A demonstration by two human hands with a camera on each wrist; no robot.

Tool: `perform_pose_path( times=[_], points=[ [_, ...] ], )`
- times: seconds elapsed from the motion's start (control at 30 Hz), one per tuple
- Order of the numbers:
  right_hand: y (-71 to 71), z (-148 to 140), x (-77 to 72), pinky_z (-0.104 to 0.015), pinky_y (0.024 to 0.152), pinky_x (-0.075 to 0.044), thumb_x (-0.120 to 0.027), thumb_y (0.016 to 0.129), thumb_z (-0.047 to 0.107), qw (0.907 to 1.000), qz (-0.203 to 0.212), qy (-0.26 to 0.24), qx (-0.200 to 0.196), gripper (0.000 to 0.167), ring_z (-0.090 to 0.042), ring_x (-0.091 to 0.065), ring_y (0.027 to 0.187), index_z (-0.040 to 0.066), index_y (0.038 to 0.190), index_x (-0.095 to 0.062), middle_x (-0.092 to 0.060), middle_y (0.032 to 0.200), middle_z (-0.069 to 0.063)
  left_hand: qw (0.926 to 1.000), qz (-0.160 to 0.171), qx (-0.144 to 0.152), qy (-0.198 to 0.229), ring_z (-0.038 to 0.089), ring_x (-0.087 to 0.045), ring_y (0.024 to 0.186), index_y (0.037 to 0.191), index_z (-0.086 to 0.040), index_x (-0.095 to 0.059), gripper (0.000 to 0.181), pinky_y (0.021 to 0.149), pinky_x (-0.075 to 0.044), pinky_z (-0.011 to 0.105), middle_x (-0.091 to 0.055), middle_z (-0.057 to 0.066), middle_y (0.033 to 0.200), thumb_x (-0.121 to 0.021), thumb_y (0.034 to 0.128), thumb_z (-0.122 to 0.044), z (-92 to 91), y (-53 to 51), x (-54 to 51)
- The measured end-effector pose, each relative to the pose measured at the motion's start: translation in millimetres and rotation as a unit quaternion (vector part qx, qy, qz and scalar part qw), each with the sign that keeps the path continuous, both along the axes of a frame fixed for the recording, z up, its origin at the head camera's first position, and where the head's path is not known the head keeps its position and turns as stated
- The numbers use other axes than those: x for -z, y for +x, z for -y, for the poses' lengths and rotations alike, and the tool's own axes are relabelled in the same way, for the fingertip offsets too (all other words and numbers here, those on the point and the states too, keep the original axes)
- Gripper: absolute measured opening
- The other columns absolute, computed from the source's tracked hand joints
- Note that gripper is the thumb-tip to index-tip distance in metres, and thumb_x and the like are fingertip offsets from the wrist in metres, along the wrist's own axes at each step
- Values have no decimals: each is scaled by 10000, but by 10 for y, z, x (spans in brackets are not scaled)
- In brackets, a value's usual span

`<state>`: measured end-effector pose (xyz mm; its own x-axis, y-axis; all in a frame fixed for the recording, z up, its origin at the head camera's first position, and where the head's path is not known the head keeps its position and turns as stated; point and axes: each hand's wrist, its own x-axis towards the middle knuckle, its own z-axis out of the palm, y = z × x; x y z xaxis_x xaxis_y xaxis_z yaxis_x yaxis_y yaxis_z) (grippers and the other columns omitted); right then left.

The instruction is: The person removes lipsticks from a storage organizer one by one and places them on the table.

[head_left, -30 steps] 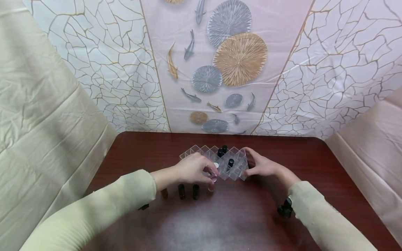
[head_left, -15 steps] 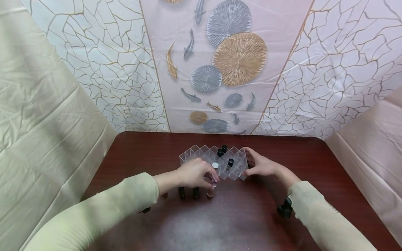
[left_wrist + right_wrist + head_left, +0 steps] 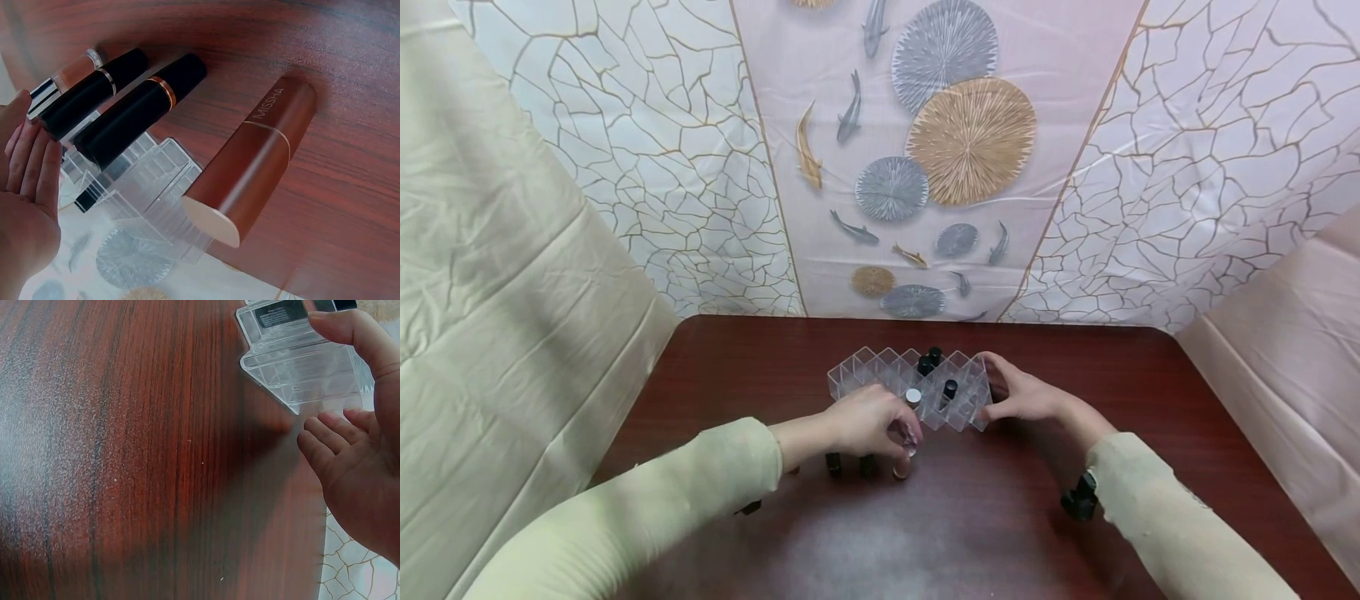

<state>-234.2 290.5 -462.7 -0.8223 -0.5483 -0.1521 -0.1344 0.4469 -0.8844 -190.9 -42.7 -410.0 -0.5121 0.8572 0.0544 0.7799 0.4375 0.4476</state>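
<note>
My hands are apart: left hand (image 3: 871, 421) pinches the peach tube (image 3: 76, 72) by its silver end, in front of the clear organizer (image 3: 850, 377); can't tell if its base touches the desk (image 3: 970, 517). Right hand (image 3: 1026, 397) grips the organizer's right end, toward the desk's far edge. Black tubes (image 3: 125, 119) stand left.

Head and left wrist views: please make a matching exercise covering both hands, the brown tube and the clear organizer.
1. Left hand
2. Right hand
3. Brown tube
4. Clear organizer

A. Upright, lettered MISSHA
B. Gripping the organizer's right end
C. Divided into diamond-shaped cells
D. Pinching a peach tube

Pairs: 1-D, 2-B, 3-A, 4-C
</note>
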Motion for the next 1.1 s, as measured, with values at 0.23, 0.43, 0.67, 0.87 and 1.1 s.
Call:
perform_pose_path(
  times=[0.23, 0.43, 0.67, 0.87, 1.1],
  points=[
    [2, 3, -10, -661, 1238, -248, -788, 883, 32, 10000, -25, -39, -26, 992, -561, -243, 1550, -86, 1608, -121, -322, 1623, -395, 9999, -116, -8, -48, -16, -689, 861, 1031, -190, -852, 229, 768, -517, 161, -793, -138, 908, -914, 811, -198, 20, 16, 28],
    [-7, 0, -17, -668, 1236, -248, -782, 881, 21, 9999, -59, -96, -68, 964, -566, -252, 1545, -89, 1595, -143, -341, 1608, -398, 10000, -24, -24, -80, -3, -712, 873, 1041, -190, -852, 250, 762, -519, 161, -798, -127, 913, -932, 807, -224, 28, 24, 39],
    [-2, 7, -27, -670, 1233, -254, -782, 881, 40, 10000, -27, 35, -33, 993, -568, -241, 1547, -84, 1609, -119, -306, 1629, -396, 9999, 38, 19, -147, 77, -751, 898, 1055, -186, -846, 273, 763, -523, 179, -802, -117, 919, -942, 808, -251, 54, 19, 69],
    [0, 2, -18, -668, 1232, -255, -789, 873, 55, 10000, -33, 57, -29, 1025, -573, -235, 1547, -98, 1613, -97, -284, 1635, -402, 9998, -28, -8, -186, 64, -751, 899, 1049, -218, -845, 271, 759, -528, 182, -802, -131, 920, -944, 800, -264, 66, 28, 68],
    [-2, 2, -10, -672, 1233, -248, -790, 874, 49, 9999, -19, -68, -73, 1015, -570, -233, 1549, -100, 1610, -107, -299, 1628, -400, 9998, -198, -6, -82, 63, -729, 847, 1052, -201, -846, 249, 731, -525, 180, -793, -135, 913, -927, 822, -251, 72, 36, 88]
  ],
)
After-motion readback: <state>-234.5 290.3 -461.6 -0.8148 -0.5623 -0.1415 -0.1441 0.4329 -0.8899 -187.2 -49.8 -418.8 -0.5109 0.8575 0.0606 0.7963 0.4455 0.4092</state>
